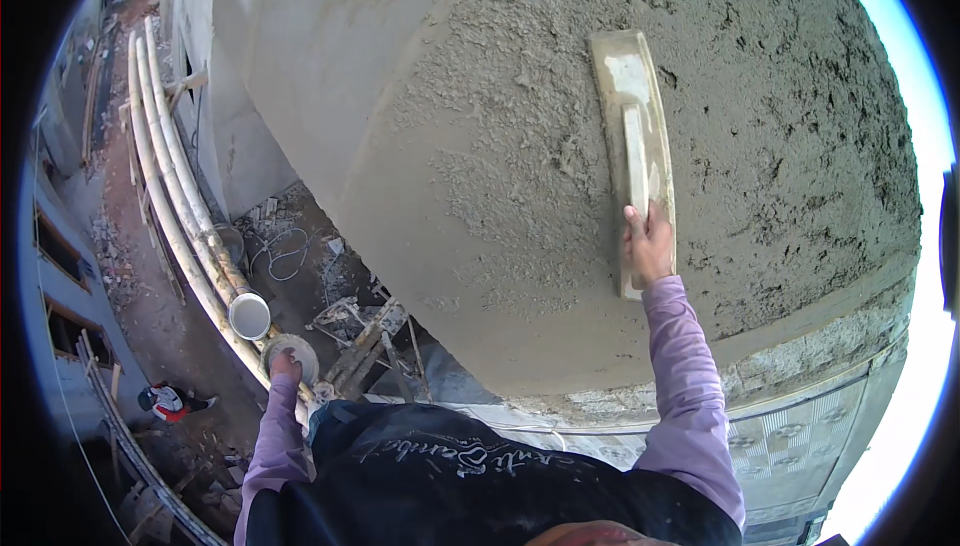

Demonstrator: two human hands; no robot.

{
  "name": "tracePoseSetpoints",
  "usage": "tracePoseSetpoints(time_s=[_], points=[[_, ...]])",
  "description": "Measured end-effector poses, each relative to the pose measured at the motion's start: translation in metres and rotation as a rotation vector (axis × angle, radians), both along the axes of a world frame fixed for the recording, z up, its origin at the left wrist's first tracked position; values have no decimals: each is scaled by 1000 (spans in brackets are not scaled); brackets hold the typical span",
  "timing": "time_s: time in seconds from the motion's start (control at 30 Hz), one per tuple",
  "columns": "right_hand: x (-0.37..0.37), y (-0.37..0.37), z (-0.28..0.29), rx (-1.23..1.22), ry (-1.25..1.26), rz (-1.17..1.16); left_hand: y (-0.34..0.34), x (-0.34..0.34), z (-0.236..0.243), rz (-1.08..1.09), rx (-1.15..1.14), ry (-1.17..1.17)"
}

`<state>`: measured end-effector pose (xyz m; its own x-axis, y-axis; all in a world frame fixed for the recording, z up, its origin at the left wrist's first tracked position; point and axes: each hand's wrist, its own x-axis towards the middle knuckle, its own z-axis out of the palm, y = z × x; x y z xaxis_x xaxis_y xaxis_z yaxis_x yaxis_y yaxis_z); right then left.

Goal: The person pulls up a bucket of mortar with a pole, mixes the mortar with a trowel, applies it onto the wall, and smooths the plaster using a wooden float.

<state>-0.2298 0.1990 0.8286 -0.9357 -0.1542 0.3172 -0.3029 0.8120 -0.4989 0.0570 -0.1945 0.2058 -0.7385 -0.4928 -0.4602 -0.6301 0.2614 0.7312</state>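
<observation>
My right hand [650, 244] is wrapped round the handle of a long plastering float [610, 96], whose board lies against the wet mortar wall [520, 156]. The float stands nearly upright, and pale mortar smears its back. Low at the left, my left hand [287, 362] is at a round grey container [307, 354] beside the poles. Its fingers look curled, but what they grip is too small to make out. Just beyond it is a pale round bucket [249, 317].
Long bamboo poles [165, 161] run along the left. A person [170, 403] is on the ground far below, among rubble. A wooden trestle-like frame [370, 346] and a coiled hose [285, 254] lie below the wall. Smoother plaster [310, 56] covers the wall's left part.
</observation>
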Motion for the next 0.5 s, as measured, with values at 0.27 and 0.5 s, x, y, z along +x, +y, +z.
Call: tracePoseSetpoints(time_s=[0.27, 0.5], points=[[-80, -143, 252, -147, 254, 214, -5, -50, 41, -24, -133, -13], [-112, -217, 168, 171, 133, 152, 30, -127, 67, -120, 104, 228]])
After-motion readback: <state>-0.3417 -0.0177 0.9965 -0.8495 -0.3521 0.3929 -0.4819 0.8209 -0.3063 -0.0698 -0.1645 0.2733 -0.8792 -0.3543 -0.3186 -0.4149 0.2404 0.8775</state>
